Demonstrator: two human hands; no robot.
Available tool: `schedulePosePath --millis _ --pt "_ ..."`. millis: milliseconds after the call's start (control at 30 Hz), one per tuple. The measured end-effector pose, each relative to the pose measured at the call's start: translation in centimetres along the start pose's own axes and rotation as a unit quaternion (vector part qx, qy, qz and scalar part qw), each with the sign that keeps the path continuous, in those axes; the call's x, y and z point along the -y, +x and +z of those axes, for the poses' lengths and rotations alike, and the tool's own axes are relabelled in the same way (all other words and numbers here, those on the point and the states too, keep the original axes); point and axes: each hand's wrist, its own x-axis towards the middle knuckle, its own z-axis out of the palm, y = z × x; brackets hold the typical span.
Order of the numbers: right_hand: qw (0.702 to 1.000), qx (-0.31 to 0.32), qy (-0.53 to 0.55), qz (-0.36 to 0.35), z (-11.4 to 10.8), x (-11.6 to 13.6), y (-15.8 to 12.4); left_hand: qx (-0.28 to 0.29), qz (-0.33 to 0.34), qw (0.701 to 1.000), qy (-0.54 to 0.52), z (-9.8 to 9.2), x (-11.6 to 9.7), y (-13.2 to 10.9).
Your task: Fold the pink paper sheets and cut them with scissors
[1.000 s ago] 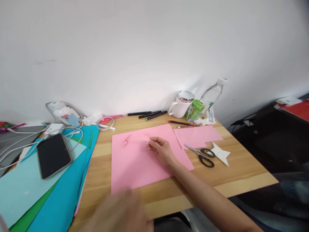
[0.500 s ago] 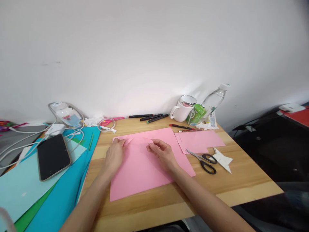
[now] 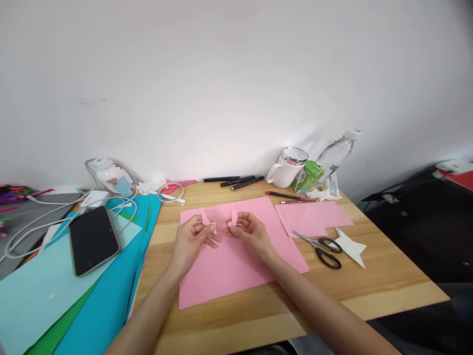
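Above a large pink paper sheet (image 3: 229,273), my left hand (image 3: 192,241) pinches a small folded piece of pink paper (image 3: 205,218), thumb against fingers. A short way to its right, my right hand (image 3: 253,234) is closed on pink folded paper (image 3: 234,215) that stands up in a narrow point. Whether the two held parts belong to one piece I cannot tell, as pink lies behind pink. Right of the sheet are black-handled scissors (image 3: 325,249), smaller pink paper pieces (image 3: 314,217) and a white paper cutout (image 3: 353,246) with pointed corners.
Along the wall stand a white mug (image 3: 288,167), a green carton (image 3: 308,175) and a clear bottle (image 3: 338,155). Several black markers (image 3: 236,182) lie left of the mug. A phone (image 3: 94,241) rests on blue and green paper (image 3: 111,296) at the left, among white cables (image 3: 44,227).
My left hand has turned, its fingers now curled round the paper. The pink paper held low between my hands now shows as two upright points. The whole view has shifted slightly.
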Motion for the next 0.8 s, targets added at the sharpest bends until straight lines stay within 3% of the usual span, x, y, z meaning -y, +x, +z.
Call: schedulePosePath --millis 233,500,800 --pt "0.998 0.048 -0.013 0.036 1.7 0.6 0.7 -0.009 0.021 0.996 -0.091 -0.7 1.1 0.3" --pt "0.994 0.082 -0.047 0.048 1.6 -0.7 0.6 -0.025 0.02 0.996 -0.089 -0.6 1.1 -0.2" --pt "0.996 -0.017 -0.075 0.034 1.3 -0.8 0.7 -0.015 0.008 0.996 -0.087 0.0 1.1 -0.3"
